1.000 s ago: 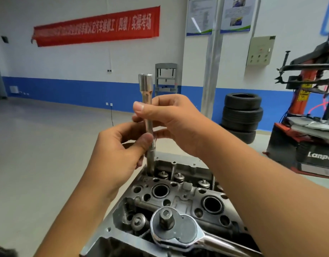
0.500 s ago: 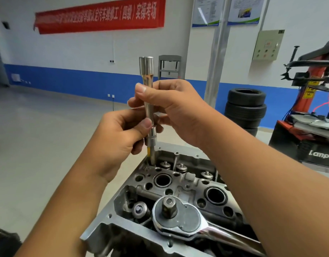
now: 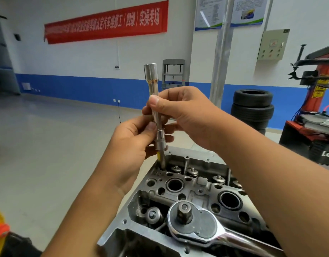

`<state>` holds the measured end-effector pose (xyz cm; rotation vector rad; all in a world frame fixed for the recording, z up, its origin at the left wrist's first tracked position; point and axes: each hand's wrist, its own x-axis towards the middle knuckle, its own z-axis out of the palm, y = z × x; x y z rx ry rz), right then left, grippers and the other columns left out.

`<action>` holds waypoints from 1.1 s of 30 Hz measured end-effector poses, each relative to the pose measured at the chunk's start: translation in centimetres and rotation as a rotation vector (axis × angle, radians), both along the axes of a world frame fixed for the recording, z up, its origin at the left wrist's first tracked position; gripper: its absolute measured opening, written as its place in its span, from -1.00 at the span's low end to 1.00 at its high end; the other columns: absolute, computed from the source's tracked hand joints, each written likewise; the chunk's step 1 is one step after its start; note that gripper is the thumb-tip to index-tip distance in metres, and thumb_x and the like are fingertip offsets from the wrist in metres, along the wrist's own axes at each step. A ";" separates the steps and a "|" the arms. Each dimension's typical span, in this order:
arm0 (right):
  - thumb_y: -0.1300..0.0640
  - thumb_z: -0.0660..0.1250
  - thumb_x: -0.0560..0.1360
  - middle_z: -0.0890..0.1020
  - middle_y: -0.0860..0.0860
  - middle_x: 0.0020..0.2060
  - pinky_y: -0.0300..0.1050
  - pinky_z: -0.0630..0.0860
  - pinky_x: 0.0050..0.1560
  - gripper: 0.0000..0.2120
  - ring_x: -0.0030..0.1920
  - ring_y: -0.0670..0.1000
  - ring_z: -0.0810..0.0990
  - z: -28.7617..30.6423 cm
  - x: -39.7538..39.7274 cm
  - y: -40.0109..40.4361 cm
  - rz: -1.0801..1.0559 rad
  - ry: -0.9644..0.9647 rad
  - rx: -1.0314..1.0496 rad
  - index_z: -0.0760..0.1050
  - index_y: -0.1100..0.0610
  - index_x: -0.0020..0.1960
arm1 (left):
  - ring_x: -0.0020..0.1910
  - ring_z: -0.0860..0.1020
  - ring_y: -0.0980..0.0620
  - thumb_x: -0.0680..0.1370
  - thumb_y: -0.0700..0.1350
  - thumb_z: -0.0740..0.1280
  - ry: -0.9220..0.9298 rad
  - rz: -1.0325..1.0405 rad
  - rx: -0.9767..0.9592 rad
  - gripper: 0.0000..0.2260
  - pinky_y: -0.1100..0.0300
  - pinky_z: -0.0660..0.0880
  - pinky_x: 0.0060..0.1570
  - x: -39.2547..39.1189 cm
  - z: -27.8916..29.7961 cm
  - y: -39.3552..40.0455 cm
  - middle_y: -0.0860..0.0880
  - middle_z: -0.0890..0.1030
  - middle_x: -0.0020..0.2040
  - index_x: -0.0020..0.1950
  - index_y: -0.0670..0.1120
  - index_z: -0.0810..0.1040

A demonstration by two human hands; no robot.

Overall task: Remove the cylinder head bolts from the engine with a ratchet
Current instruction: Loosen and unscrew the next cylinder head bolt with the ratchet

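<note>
A grey aluminium cylinder head (image 3: 198,163) fills the lower middle of the head view. A long chrome extension bar with a socket (image 3: 153,88) stands upright over a bolt hole at the head's far left corner. Its lower end carries a cylinder head bolt (image 3: 161,160) with a yellow mark, partly lifted out of the hole. My left hand (image 3: 131,143) pinches the bar low down, by the socket. My right hand (image 3: 184,112) pinches the bar higher up, thumb in front. A chrome ratchet (image 3: 195,222) lies on the near part of the head, square drive up.
Valve springs (image 3: 192,173) and spark plug wells (image 3: 175,184) stud the head's top. A stack of tyres (image 3: 252,110) stands behind on the right. A red tyre changer (image 3: 315,108) sits at the far right. A steel pillar (image 3: 222,52) rises behind my hands.
Both hands have lifted the extension bar upward, and more of the bolt with its yellow mark now shows above the hole. The ratchet has stayed put.
</note>
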<state>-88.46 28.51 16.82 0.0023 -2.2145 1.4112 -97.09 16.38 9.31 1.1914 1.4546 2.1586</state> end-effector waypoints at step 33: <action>0.06 0.47 0.57 0.74 0.19 -0.03 -0.07 0.68 -0.11 -0.78 -0.13 0.02 0.71 0.5 0.3 0.5 0.014 -0.050 0.010 0.66 0.24 0.01 | -0.05 0.73 -0.18 0.63 -0.08 0.35 0.028 0.054 0.103 -0.80 0.12 0.65 -0.14 0.0 -0.8 0.3 -0.13 0.74 0.05 0.19 -0.06 0.69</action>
